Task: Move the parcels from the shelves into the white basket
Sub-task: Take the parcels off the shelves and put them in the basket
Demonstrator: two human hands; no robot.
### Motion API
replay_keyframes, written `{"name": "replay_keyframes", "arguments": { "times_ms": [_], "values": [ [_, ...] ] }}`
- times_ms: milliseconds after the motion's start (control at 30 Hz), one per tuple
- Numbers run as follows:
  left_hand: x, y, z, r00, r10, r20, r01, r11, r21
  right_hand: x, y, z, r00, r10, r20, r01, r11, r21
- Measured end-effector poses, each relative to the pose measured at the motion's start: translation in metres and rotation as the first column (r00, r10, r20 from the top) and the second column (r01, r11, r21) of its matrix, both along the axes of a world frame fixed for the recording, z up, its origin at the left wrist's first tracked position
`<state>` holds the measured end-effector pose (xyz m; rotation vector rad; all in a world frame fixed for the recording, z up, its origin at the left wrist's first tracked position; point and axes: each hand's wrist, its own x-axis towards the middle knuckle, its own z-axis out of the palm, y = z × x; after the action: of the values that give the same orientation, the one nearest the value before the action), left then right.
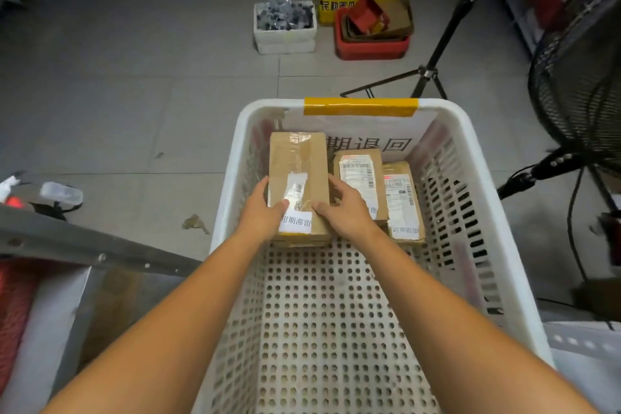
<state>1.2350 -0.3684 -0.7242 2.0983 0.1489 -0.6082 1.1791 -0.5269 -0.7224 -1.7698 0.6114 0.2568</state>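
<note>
A brown box [299,158] is gripped at its near end by both hands inside the white basket [437,103], at the far left of the perforated bottom. The left hand [265,212] is clamped on the box's left edge and the right hand [342,208] on its right edge, with each thumb laid across the labelled top and the fingers curled down the sides. Both bare arms are stretched forward and down, converging on the box. Two more labelled parcels [361,175] [403,205] are seen lying just beside it to the right. The basket's far rim is bound with yellow tape [361,106] above a printed paper sign [369,141]. Beyond, on the grey tiled floor [134,94], a foam box [285,28], a red crate [371,44], a tripod [426,70] and a fan [578,77] are seen.
</note>
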Motion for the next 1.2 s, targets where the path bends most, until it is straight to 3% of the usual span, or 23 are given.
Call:
{"name": "replay_keyframes", "arguments": {
  "times_ms": [133, 267, 467, 700, 967, 1200],
  "values": [
    [-0.001, 0.000, 0.033, 0.994, -0.099, -0.037, 0.101, 0.992, 0.074, -0.005, -0.002, 0.032, 0.994, 0.066, -0.085, -0.068, 0.998, -0.015],
    [0.003, 0.012, 0.092, 0.931, -0.364, -0.020, 0.357, 0.898, 0.256, -0.014, -0.013, 0.097, 0.976, 0.105, -0.190, -0.146, 0.966, -0.215],
    [-0.007, 0.010, 0.217, 0.711, -0.703, 0.002, 0.637, 0.645, 0.422, -0.071, -0.029, 0.234, 0.957, 0.017, -0.290, -0.163, 0.857, -0.489],
    [-0.042, -0.006, 0.356, 0.508, -0.856, 0.099, 0.704, 0.479, 0.525, -0.160, -0.028, 0.372, 0.959, -0.189, -0.212, 0.029, 0.807, -0.590],
    [-0.156, -0.007, 0.486, 0.397, -0.872, 0.288, 0.652, 0.489, 0.580, -0.299, -0.001, 0.480, 0.962, -0.269, -0.054, 0.172, 0.744, -0.645],
    [-0.300, -0.006, 0.557, 0.337, -0.850, 0.405, 0.641, 0.523, 0.562, -0.468, 0.015, 0.542, 0.954, -0.298, 0.012, 0.224, 0.690, -0.688]
  ]
}}
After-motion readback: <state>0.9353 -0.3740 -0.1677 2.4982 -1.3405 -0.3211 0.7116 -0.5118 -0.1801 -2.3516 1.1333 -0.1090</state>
